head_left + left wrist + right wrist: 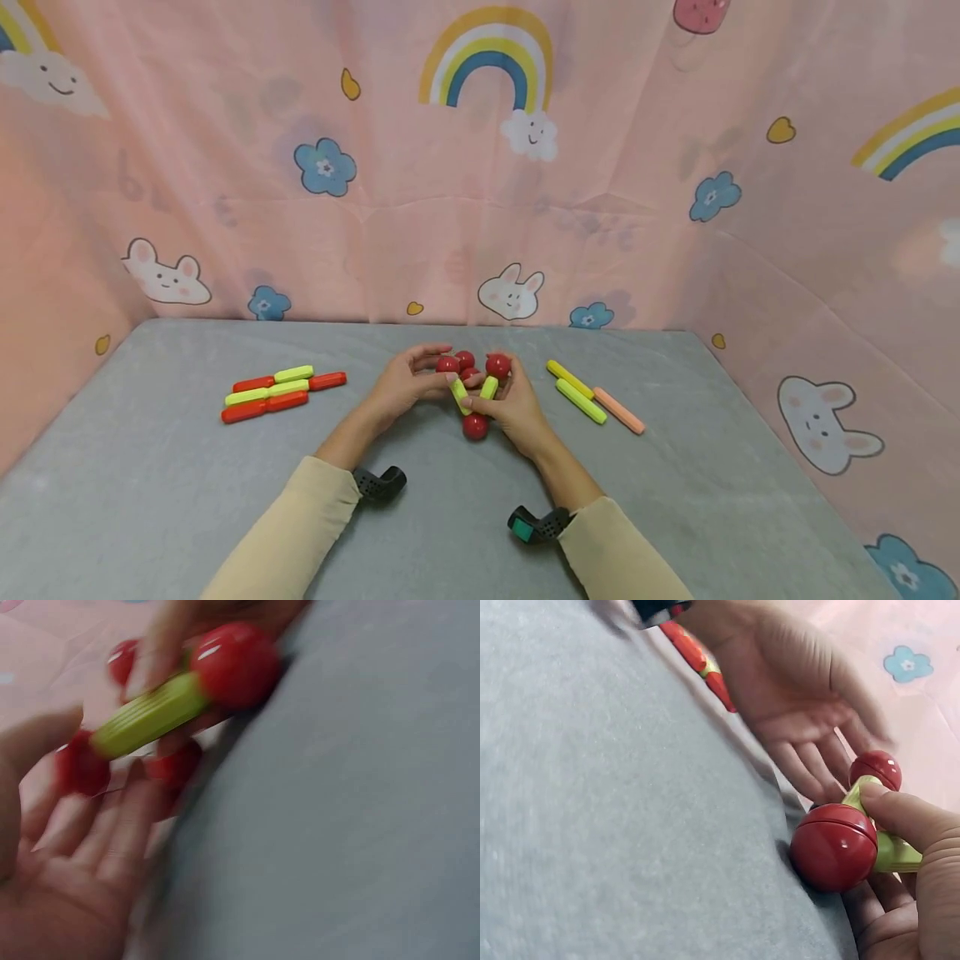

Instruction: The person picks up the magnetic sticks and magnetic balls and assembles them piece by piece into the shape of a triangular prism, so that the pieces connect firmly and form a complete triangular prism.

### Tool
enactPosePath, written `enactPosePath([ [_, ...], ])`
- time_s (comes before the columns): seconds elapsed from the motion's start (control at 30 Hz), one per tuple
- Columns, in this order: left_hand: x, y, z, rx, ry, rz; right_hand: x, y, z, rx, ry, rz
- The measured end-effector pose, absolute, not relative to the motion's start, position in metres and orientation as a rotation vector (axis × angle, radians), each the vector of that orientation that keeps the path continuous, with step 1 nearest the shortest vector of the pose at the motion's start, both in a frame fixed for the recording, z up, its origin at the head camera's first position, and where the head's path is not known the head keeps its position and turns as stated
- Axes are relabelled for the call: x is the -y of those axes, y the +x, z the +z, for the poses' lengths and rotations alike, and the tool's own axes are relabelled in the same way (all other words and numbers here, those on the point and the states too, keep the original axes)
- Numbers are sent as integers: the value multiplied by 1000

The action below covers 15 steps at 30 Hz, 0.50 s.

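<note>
In the head view, a V of two yellow-green rods [489, 388] joins at a red ball [476, 427], with red balls at its upper ends. My right hand [517, 410] pinches the rods near that joint, thumb on top, as the right wrist view also shows. Across from it, my left hand [405, 386] has its palm up and fingers stretched out, its thumb close to the V's left upper ball [82, 763]. Another red ball [465, 359] shows behind, by the left fingertips. Parts of the rods are hidden by the right hand's fingers.
On the grey table [420, 533], red and yellow-green rods [267, 393] lie in rows to the left. Loose yellow, green rods [581, 402] and a peach rod [618, 411] lie to the right. A pink patterned curtain [405, 250] stands behind and at the sides.
</note>
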<state>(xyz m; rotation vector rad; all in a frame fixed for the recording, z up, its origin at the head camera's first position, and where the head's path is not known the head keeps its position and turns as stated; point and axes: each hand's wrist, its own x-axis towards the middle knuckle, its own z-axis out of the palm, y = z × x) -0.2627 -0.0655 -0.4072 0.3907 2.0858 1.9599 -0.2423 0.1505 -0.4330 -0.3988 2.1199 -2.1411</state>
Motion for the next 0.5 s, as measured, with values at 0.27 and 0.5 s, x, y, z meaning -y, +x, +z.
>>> enactPosePath([
  [0.27, 146, -262, -366, -2956, 217, 1301, -149, -244, -434, -2110, -414, -2143],
  [0.5, 170, -259, -373, -3100, 87, 743, -151, -244, -435, -2115, -404, -2149],
])
